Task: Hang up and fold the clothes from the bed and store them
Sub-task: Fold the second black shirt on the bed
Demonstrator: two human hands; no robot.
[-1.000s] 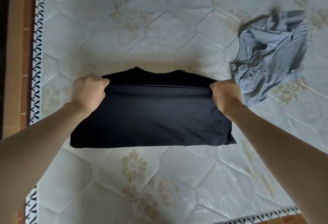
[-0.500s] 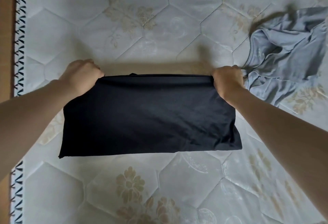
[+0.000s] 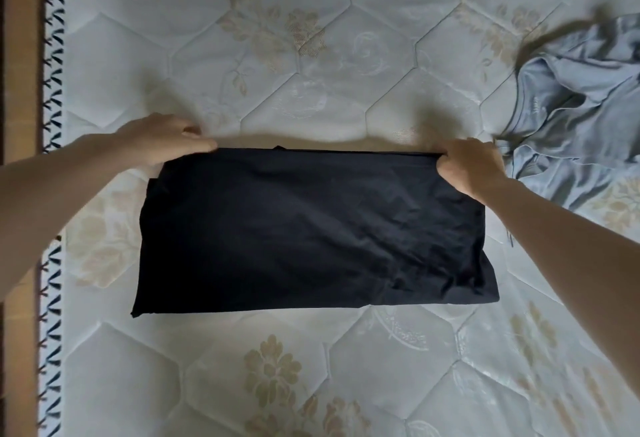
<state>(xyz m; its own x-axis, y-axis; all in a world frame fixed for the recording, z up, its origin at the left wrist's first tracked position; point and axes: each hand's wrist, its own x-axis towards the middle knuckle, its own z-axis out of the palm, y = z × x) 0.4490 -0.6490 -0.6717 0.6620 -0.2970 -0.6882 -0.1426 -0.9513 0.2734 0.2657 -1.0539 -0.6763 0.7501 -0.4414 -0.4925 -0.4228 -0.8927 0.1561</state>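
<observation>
- Black shirt (image 3: 311, 228): folded, long axis runs L–R on mattress (image 3: 311, 55).
- Left hand (image 3: 162, 142): fingers relaxed, touching far-left corner.
- Right hand (image 3: 474, 166): pinches far-right corner.
- Both equally near.

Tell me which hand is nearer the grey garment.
Right. The right hand sits beside the grey garment, at the black shirt's corner; the left hand is at its opposite corner.

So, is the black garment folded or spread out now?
Folded: the black garment lies as a flat rectangle on the mattress, no sleeves showing.
</observation>
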